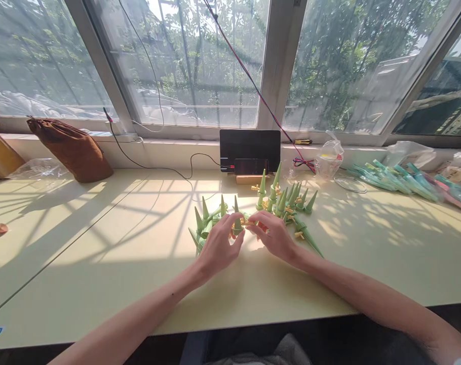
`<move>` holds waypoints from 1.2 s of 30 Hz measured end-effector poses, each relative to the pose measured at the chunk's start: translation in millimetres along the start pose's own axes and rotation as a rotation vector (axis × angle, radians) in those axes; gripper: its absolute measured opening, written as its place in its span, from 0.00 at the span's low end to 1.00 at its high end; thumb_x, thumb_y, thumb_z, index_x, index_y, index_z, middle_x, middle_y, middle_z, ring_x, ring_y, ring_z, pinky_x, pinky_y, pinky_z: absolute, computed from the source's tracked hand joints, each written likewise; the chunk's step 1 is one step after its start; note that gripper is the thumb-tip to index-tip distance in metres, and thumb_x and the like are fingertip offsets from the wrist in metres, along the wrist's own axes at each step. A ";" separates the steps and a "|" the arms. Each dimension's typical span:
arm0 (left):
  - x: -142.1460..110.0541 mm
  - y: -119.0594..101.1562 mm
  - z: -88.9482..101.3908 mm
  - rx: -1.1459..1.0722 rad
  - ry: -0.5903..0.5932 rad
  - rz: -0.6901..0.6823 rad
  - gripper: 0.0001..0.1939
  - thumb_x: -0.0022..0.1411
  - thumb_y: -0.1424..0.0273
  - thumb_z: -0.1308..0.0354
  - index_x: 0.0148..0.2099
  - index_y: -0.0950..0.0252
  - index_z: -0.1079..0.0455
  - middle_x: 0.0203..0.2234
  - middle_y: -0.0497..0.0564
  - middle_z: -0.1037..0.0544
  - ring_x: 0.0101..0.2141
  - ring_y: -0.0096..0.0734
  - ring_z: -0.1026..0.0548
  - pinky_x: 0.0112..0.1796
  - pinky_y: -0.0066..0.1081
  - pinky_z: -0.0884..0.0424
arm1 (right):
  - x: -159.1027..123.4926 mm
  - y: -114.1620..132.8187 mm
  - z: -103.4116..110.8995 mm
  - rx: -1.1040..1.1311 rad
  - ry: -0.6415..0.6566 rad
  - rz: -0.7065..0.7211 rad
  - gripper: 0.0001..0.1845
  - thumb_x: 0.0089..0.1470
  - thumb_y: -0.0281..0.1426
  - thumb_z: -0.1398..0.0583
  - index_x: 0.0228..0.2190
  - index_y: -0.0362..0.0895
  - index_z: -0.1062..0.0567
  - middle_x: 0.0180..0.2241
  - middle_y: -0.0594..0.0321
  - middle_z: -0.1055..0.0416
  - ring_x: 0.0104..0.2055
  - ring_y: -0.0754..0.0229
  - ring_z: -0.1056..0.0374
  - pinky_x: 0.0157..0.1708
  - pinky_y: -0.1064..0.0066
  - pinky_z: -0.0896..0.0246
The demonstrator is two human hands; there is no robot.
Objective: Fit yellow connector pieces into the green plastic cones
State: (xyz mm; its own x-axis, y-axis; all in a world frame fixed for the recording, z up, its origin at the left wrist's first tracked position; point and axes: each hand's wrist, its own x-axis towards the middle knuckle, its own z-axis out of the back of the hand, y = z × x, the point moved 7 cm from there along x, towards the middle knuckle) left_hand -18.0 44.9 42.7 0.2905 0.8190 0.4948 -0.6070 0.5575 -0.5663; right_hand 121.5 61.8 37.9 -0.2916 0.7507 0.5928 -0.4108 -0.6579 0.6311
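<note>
My left hand (222,239) is curled around an upright green cone (237,223), fingers behind it and thumb in front. Beside it my right hand (273,234) has thumb and fingertips closed on a small yellow piece (248,222), close to the cone's side. Whether piece and cone touch I cannot tell. Left of my hands lies a cluster of loose green cones (199,221), partly hidden by my left hand. Behind and right of my right hand stand several more green cones (281,203), some with small yellow pieces on them. One long green cone (309,238) lies on its side.
A tablet (249,144) leans at the window sill with a phone (251,166) before it. A brown cloth bag (73,149) stands back left. Bagged teal items (401,180) and a plastic-wrapped cup (328,158) lie back right. A black cable (154,168) crosses the table.
</note>
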 end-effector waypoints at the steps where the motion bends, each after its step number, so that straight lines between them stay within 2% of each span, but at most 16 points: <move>1: 0.0 0.1 -0.3 0.001 0.003 0.001 0.15 0.62 0.71 0.47 0.52 0.59 0.37 0.42 0.52 0.27 0.28 0.26 0.29 0.28 0.29 0.29 | -0.1 -0.5 -0.2 0.003 0.000 0.000 0.08 0.60 0.35 0.42 0.34 0.44 0.26 0.33 0.60 0.30 0.27 0.65 0.36 0.27 0.72 0.39; 10: -0.9 -1.4 -1.2 -0.011 0.011 -0.024 0.16 0.62 0.72 0.47 0.53 0.59 0.36 0.41 0.52 0.27 0.27 0.25 0.29 0.28 0.28 0.29 | -1.0 -3.3 -1.7 0.000 0.011 -0.005 0.09 0.60 0.36 0.42 0.33 0.44 0.25 0.31 0.61 0.30 0.26 0.65 0.37 0.27 0.71 0.38; 20: -0.6 -1.0 -1.8 0.003 0.030 -0.031 0.16 0.62 0.72 0.47 0.53 0.58 0.36 0.39 0.50 0.28 0.28 0.25 0.30 0.29 0.28 0.30 | -0.3 -3.8 -2.3 -0.070 0.010 -0.013 0.14 0.61 0.38 0.44 0.27 0.43 0.28 0.24 0.65 0.33 0.26 0.65 0.39 0.29 0.72 0.42; 29: -1.7 -0.8 -5.5 -0.004 0.063 -0.028 0.15 0.62 0.72 0.47 0.52 0.58 0.35 0.41 0.51 0.28 0.28 0.26 0.29 0.27 0.27 0.29 | -1.1 -6.9 -5.5 -0.159 0.060 -0.024 0.26 0.64 0.39 0.49 0.16 0.43 0.41 0.17 0.70 0.47 0.21 0.67 0.51 0.23 0.72 0.55; 31: -1.3 -0.8 -4.8 0.004 0.053 -0.027 0.15 0.62 0.72 0.47 0.52 0.58 0.36 0.41 0.51 0.28 0.28 0.26 0.29 0.27 0.27 0.30 | -1.2 -6.1 -5.6 -0.138 0.070 -0.040 0.23 0.64 0.39 0.49 0.19 0.43 0.36 0.18 0.69 0.44 0.22 0.67 0.49 0.24 0.73 0.53; 33: -0.8 -0.4 -3.3 0.015 0.037 -0.022 0.15 0.63 0.71 0.47 0.52 0.59 0.36 0.41 0.51 0.28 0.27 0.26 0.29 0.27 0.28 0.30 | -1.5 -5.5 -5.8 -0.091 0.072 -0.054 0.15 0.62 0.38 0.46 0.28 0.43 0.30 0.21 0.69 0.38 0.22 0.67 0.45 0.24 0.74 0.50; 36: -0.1 0.4 -1.7 0.025 0.026 -0.008 0.15 0.63 0.71 0.47 0.53 0.58 0.36 0.40 0.50 0.28 0.27 0.25 0.30 0.28 0.28 0.31 | -2.0 -4.4 -6.8 -0.031 0.068 -0.037 0.09 0.60 0.36 0.44 0.36 0.43 0.29 0.25 0.67 0.33 0.24 0.66 0.40 0.26 0.73 0.46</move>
State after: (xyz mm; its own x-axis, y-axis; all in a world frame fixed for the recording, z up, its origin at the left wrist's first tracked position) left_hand -17.1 45.3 41.3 0.3146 0.8178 0.4819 -0.6229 0.5609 -0.5453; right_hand 118.0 63.6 30.5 -0.3333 0.7776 0.5332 -0.4490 -0.6282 0.6354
